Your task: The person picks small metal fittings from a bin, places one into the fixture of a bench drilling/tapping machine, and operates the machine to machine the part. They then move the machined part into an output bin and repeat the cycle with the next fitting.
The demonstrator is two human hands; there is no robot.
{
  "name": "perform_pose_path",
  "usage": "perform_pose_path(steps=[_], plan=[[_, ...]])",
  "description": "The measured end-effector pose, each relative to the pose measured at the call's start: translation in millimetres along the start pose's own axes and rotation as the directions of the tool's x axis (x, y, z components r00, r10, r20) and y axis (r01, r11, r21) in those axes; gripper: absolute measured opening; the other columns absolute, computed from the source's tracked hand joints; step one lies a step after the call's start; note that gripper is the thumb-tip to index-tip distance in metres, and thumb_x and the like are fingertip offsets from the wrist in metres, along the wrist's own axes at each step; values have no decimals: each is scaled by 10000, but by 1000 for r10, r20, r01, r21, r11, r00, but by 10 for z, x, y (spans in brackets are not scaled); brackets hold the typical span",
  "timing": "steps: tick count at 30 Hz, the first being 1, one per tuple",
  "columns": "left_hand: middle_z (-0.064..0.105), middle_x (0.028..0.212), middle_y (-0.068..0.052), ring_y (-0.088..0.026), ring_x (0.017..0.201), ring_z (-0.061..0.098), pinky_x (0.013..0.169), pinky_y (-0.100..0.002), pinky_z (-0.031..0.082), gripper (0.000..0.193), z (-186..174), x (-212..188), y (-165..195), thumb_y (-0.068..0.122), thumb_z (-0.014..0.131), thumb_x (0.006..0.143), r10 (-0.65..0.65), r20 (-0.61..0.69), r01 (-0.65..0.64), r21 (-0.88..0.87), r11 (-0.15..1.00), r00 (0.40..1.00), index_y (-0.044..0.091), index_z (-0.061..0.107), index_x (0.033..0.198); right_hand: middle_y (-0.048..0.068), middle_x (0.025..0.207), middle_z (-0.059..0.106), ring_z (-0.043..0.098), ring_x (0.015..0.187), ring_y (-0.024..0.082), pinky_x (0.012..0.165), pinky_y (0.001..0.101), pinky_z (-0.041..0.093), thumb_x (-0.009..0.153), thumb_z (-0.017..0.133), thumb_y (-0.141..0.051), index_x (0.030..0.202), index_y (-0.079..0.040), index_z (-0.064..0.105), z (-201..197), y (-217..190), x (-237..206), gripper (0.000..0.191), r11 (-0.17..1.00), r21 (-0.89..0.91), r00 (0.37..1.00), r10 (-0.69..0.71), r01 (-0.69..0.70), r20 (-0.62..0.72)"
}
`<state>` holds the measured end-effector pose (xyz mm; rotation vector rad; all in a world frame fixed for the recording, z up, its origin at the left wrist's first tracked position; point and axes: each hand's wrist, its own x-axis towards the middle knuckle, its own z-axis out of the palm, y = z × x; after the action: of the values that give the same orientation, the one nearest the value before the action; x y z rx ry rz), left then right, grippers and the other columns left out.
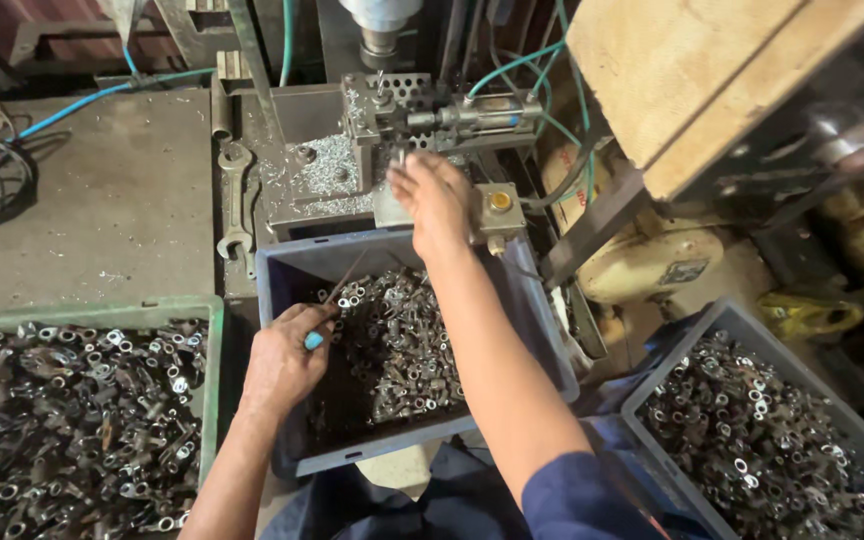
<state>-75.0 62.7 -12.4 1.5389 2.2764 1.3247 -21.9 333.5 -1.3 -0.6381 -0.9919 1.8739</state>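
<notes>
— So how did that small metal fitting (399,158) look at the fixture (392,120)?
— Grey, stubby, ring-ended, like those heaped in the middle blue crate (287,262). I judged it stiff, lightish, maybe oily — best pinched by its shank. My right hand (439,200) had its fingertips closed on it at the clamp; my left hand (287,362) gripped a thin hooked rod (337,295) over the crate.
</notes>
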Motion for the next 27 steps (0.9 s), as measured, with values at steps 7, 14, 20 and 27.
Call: perform_pose_path(steps=[7, 14, 20, 27], plan=[[738, 1000, -132, -391, 858, 700, 715, -445, 573, 199, 8, 19, -37, 82, 673, 863, -56, 30, 55, 24, 998, 998, 96, 747, 1047, 137, 1030, 696, 710, 905, 264, 726, 339, 566, 947, 682, -115, 1068, -46, 630, -30, 346, 669, 148, 992, 122, 999, 8, -4, -31], [736, 994, -129, -384, 857, 704, 715, -444, 575, 192, 3, 29, -19, 82, 667, 871, -107, 46, 107, 19, 994, 993, 97, 748, 1045, 172, 1082, 653, 645, 850, 236, 718, 380, 582, 975, 694, -92, 1278, 16, 639, -28, 223, 594, 326, 997, -79, 991, -3, 13, 133], [740, 1022, -131, -389, 868, 705, 721, -441, 576, 197, -23, 30, 35, 64, 659, 862, -61, 12, 61, -3, 998, 998, 82, 743, 1040, 209, 1361, 626, 725, 1105, 264, 916, 321, 623, 985, 625, -107, 1459, -42, 467, -20, -220, 99, 503, 882, -472, 966, 120, 2, 228], [748, 1020, -146, -385, 896, 715, 757, -429, 582, 181, -24, -4, 14, 86, 684, 876, -14, -61, 13, -9, 1000, 998, 61, 739, 1047, 137, 1307, 694, 697, 1143, 290, 968, 390, 550, 931, 700, -221, 1338, -109, 646, -596, -760, -784, 425, 208, -908, 889, -367, 364, 273]])
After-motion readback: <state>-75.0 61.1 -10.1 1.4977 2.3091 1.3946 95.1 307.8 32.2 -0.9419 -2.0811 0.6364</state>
